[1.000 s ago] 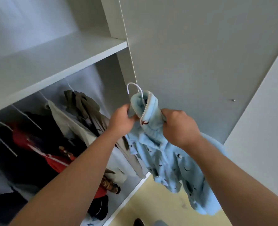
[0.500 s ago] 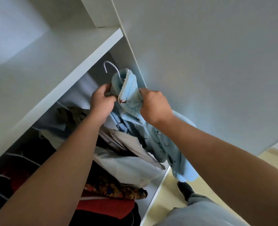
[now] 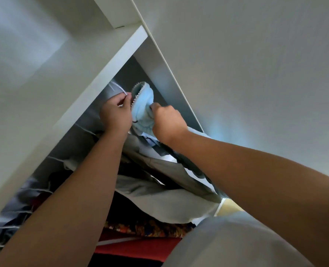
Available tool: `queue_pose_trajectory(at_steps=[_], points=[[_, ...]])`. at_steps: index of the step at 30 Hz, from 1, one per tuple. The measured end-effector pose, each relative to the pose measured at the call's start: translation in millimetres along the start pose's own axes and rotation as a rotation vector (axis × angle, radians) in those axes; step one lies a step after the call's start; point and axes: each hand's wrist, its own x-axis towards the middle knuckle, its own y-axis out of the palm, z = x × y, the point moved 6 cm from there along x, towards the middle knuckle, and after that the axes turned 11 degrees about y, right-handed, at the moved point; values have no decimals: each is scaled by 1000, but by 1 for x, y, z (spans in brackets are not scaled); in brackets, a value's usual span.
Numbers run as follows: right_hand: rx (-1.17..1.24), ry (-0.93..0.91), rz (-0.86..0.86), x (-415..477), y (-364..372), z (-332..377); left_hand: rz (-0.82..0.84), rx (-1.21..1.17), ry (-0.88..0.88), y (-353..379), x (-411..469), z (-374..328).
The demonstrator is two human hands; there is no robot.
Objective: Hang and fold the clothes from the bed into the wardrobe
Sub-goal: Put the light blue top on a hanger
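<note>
Hands are both raised into the wardrobe (image 3: 165, 78) bay, beneath the white shelf (image 3: 94, 87). At the top, the white hanger hook (image 3: 118, 88) is pinched by the left hand (image 3: 115, 112), fingers curled on the wire just below the shelf edge. Beside it, the light blue garment (image 3: 143, 105) is gripped at the neck by the right hand (image 3: 168, 122), fist closed on bunched fabric. Its collar, edged with white zigzag trim, is pointed up, just beside the hook. Whether the hook is seated on a rail cannot be told, since any rail is hidden by the shelf. The rest of the blue fabric is trailed down to the right behind the right forearm, along the inner side panel.

Obstructions: the bay is packed.
- Directly under both wrists, grey garments (image 3: 159, 195) are bunched.
- Below those, a dark patterned fabric (image 3: 146, 227) and a red garment (image 3: 140, 247) are seen.
- At the left, more wire hangers (image 3: 7, 227) are lined up, blurred.
- The upper right of the view is filled by a white door panel (image 3: 256, 74), close to the right arm.

At bottom right, a grey trouser leg (image 3: 237, 245) is seen, with a strip of yellowish floor (image 3: 230, 207) beside it.
</note>
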Motion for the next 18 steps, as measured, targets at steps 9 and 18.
queue_pose_trajectory(at_steps=[9,18], points=[[-206,-32,334,2,18,-11,-101,138,-170,-14,10,31],[-276,-185,155,-2,24,-16,-120,213,-105,-29,23,15]])
